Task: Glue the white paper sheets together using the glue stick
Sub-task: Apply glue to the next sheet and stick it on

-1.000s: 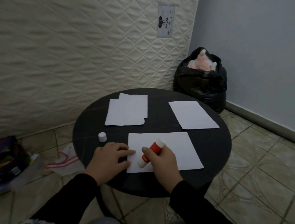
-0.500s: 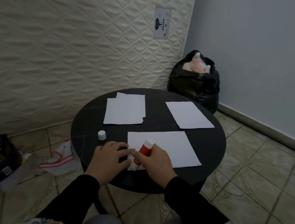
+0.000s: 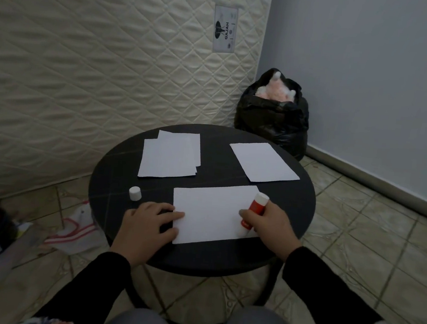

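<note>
Squarely mid-frame, a round black table point(image 3: 118, 179) on a tiled floor, with a quilted mattress point(image 3: 100, 61) leaning upright behind it from 9 to 12 o'clock. At 1 o'clock past the table's far edge, a black bin bag point(image 3: 273, 118) with something pink and fluffy showing at its mouth. On the tabletop, three lots of white paper: a loose stack point(image 3: 169, 155) at 11 o'clock, a single sheet point(image 3: 264, 161) at 1 o'clock, and a near sheet point(image 3: 210, 213) at 6 o'clock, lying flat and well apart from the other two. Left hand point(image 3: 147, 223) palm-down at the near sheet's 9 o'clock edge, fingers spread narrowly, fingertips pressing the paper's border against the table. Right hand point(image 3: 271, 226) at the sheet's 3 o'clock edge, curled closed around a glue stick point(image 3: 254, 212), red-bodied with a white top, tilted so the lower end touches the paper near its right border. Off the sheet at 10 o'clock from the left hand, a small white cap point(image 3: 135, 193) standing alone on the bare table, near the sheet's left corner but not touching it. Black sleeves on both arms.
</note>
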